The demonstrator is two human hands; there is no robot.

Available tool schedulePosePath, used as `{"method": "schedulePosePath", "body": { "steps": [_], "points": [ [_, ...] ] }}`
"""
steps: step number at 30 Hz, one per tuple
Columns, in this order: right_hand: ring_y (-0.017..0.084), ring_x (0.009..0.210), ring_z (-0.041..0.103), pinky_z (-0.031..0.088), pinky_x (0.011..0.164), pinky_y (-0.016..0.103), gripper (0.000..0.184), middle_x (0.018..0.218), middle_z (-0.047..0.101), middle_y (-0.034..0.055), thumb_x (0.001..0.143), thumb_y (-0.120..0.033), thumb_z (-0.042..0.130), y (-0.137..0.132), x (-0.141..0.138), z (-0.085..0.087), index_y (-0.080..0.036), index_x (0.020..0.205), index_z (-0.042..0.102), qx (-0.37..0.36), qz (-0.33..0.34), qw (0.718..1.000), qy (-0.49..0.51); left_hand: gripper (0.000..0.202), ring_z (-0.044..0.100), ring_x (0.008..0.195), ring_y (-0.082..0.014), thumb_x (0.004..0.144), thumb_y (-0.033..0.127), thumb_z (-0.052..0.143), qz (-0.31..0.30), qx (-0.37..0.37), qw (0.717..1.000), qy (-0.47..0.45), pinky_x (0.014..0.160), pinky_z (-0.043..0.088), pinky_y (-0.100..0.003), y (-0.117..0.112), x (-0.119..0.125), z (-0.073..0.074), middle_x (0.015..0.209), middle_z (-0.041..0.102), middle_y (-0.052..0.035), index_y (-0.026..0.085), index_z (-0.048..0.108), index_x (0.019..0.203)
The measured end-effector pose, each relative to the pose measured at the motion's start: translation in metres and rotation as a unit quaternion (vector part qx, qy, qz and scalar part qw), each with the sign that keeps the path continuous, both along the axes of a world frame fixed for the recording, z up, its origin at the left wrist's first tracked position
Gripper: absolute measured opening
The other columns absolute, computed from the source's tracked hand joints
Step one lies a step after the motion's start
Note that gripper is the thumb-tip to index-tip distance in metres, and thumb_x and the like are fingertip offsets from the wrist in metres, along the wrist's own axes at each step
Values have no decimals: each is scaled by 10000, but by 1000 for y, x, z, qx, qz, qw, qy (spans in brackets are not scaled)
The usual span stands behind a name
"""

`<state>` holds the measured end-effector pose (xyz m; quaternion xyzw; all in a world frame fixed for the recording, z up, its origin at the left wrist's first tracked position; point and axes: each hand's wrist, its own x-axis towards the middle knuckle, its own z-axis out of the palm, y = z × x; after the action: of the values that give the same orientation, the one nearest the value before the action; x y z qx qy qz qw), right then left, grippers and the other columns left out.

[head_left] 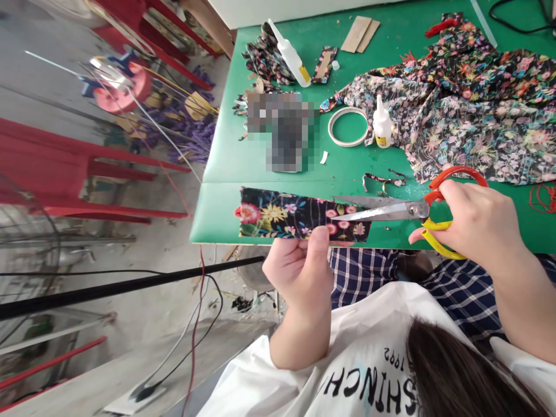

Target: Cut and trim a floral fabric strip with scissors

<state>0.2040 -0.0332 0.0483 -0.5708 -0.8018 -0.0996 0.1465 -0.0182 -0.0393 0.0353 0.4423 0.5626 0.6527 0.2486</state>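
A strip of black floral fabric [278,214] is pinched in my left hand [302,266], thumb on top, above the table's near edge. My right hand [480,223] grips a pair of scissors [417,209] with one red and one yellow handle. The blades are parted and reach over the right half of the strip, one across its face and the other by its upper edge. Thin fabric scraps [384,180] lie just beyond the blades.
On the green table [221,165] are a large floral cloth [478,127], a tape roll [330,128], a small glue bottle [382,124], a larger glue bottle [290,57] and cardboard pieces [360,33]. Red stools [56,162] stand at left. A black pole [130,288] crosses below the table's left edge.
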Motion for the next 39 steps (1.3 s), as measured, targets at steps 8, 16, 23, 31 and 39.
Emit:
{"method": "schedulePosePath", "body": {
  "steps": [8, 16, 23, 31, 39],
  "points": [
    [153, 555, 510, 285, 506, 270, 466, 578, 533, 13, 815, -636, 500, 0, -1, 0, -174, 791, 551, 35, 6, 999, -14, 499, 418, 444, -36, 633, 467, 807, -14, -3, 999, -45, 482, 415, -192, 6, 0, 0, 466, 451, 86, 157, 435, 509],
    [147, 546, 502, 273, 499, 272, 406, 565, 531, 7, 828, -569, 522, -1, -2, 0, -166, 797, 563, 36, 14, 999, 1, 491, 460, 458, -40, 632, 483, 808, -31, -20, 997, -65, 506, 458, -193, 5, 2, 3, 497, 499, 81, 155, 454, 540],
    [148, 535, 498, 262, 487, 282, 383, 545, 524, 5, 832, -538, 525, 0, -2, -1, -163, 793, 588, 47, 14, 999, 13, 464, 445, 458, -36, 643, 446, 814, -32, -15, 996, -78, 508, 458, -184, 4, 0, 2, 485, 477, 83, 151, 469, 543],
    [144, 520, 484, 252, 478, 272, 398, 519, 508, 6, 846, -552, 483, -1, -4, -3, -182, 763, 604, 47, -1, 999, 17, 441, 429, 443, -39, 641, 442, 813, -29, -9, 996, -78, 471, 419, -183, 5, 1, 3, 483, 485, 78, 160, 489, 538],
    [122, 478, 436, 222, 466, 265, 424, 480, 471, -7, 863, -550, 453, -1, -2, -6, -184, 721, 613, 73, -7, 997, 18, 411, 466, 460, -45, 635, 436, 819, -32, -8, 997, -69, 453, 402, -177, 5, 0, 0, 503, 527, 69, 155, 530, 551]
  ]
}}
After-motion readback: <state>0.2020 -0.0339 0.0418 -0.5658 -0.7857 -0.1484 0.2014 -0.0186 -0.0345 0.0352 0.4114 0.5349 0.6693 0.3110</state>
